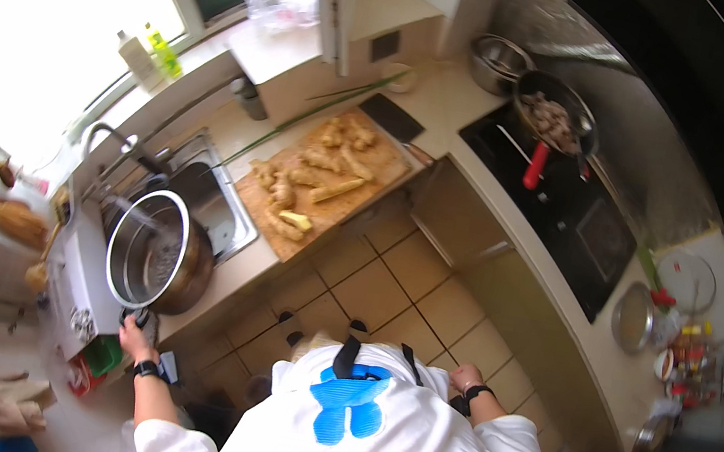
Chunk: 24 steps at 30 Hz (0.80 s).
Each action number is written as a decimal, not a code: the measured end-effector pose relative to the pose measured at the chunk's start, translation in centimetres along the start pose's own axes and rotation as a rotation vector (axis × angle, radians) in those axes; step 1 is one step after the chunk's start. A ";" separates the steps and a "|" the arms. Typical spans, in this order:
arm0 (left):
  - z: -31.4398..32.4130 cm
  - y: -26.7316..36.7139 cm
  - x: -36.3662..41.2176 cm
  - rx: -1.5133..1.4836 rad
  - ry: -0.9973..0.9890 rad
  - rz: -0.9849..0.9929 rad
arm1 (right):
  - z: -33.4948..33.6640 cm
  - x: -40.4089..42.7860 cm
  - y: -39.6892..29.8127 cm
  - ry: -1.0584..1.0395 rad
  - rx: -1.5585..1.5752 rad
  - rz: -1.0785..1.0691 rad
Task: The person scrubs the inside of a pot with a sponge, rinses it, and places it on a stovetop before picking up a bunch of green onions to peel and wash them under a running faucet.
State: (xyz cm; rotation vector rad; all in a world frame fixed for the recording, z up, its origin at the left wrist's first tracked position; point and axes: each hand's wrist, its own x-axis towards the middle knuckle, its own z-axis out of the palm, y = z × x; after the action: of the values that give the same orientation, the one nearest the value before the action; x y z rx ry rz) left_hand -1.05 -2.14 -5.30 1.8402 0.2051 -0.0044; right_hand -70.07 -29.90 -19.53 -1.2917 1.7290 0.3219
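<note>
My left hand point(135, 335) grips the dark side handle of a large steel pot point(196, 270), which is tilted beside the sink. Water runs from the curved faucet point(131, 148) into the pot, and some water shows inside it. Part of the steel sink point(237, 223) is hidden behind the pot. Down by my right side, my right hand point(466, 378) hangs near the lower cabinets with a dark band at the wrist. Its fingers look curled, but whether they are closed or hold anything is not clear.
Several ginger roots point(305, 177) lie on a wooden cutting board point(378, 171) beside the sink. A red-handled frying pan point(591, 121) with pieces of meat sits on the black cooktop point(602, 230). A cabinet door point(461, 214) stands ajar over the tiled floor point(365, 291).
</note>
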 end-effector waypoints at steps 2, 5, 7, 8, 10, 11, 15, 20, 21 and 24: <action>-0.3 -0.8 1.0 0.063 0.053 0.067 | -0.7 -2.4 -3.4 -0.005 -0.178 -0.044; 2.1 1.8 -2.1 -0.003 -0.009 0.079 | -0.5 -1.9 -3.1 0.094 -0.150 -0.109; 0.9 0.4 -1.6 -0.087 -0.016 0.097 | -0.4 -0.9 -3.1 0.084 -0.171 -0.173; 1.2 0.4 -1.9 -0.051 -0.021 0.115 | -0.4 0.1 -2.0 0.105 -0.146 -0.200; 0.0 -0.6 -2.1 -0.044 0.031 0.097 | -1.5 -2.6 -5.6 0.048 -0.151 -0.143; -0.2 -1.2 -2.1 0.017 0.049 0.096 | -1.8 -2.8 -6.0 0.043 -0.167 -0.145; 0.4 -0.4 -2.6 -0.042 0.077 0.059 | -2.9 -2.6 -6.9 -0.007 -0.112 -0.126; 1.6 -0.7 -1.3 -0.074 0.108 0.077 | -3.3 -0.5 -6.2 -0.025 -0.034 -0.075; 1.5 -1.3 -0.9 -0.087 0.121 0.093 | -3.2 0.0 -6.1 -0.035 -0.010 -0.079; 1.0 -1.7 -0.4 -0.036 0.120 0.091 | -3.2 -1.4 -7.9 -0.020 -0.062 -0.067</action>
State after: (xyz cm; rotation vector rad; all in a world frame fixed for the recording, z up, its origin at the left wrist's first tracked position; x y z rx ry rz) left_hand -1.61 -2.71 -7.18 1.8138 0.2038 0.1718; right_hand -64.88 -34.46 -14.31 -1.3840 1.6665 0.3505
